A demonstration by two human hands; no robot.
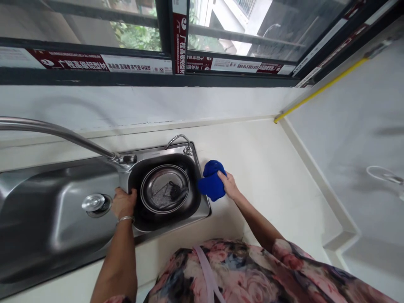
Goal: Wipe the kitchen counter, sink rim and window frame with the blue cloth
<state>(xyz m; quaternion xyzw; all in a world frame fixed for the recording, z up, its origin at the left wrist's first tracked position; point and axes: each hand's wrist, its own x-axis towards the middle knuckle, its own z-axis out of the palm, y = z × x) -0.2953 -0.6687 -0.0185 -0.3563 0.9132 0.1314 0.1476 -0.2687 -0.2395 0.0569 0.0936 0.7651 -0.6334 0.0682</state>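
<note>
From the head camera, our right hand (pixel 229 185) closes on a crumpled, soft blue cloth (pixel 211 181) on the smooth worktop (pixel 268 176), its long axis pointing roughly toward the window (pixel 135 33). Well apart, our left hand (pixel 123 203) rests on the steel sink (pixel 47 219) beside a round strainer (pixel 164 189) holding dark scraps we cannot make out.

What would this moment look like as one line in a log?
left hand: on stainless steel sink rim | right hand: on blue cloth on countertop | small basin: round metal strainer
</note>
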